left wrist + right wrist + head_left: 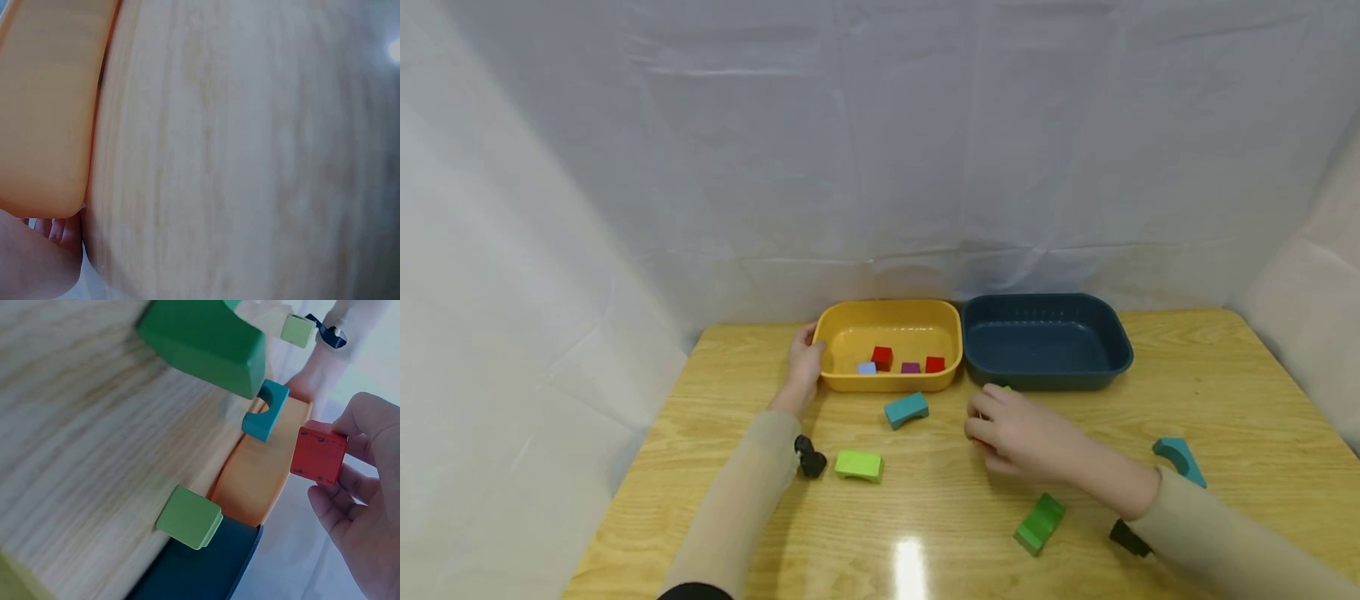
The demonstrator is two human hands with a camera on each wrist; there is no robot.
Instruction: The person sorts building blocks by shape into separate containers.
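My right hand (1009,433) rests on the wooden table (1210,392) in front of the dark blue bin (1047,342). In the right wrist view its fingers (365,428) pinch a red cube (319,453); from the head view the cube is hidden under the hand. A light green cube (189,517) lies just beyond the hand, beside the blue bin. My left hand (805,362) holds the left end of the yellow bin (850,333), its fingers (56,230) against the yellow bin's wall (47,112). Inside lie two red cubes (882,357), a purple cube (911,367) and a light blue cube (867,367).
A teal arch block (906,409) lies in front of the yellow bin and a light green arch block (859,465) nearer me. A dark green block (1040,523) sits by my right wrist and a teal curved piece (1180,458) at the right. White cloth walls surround the table.
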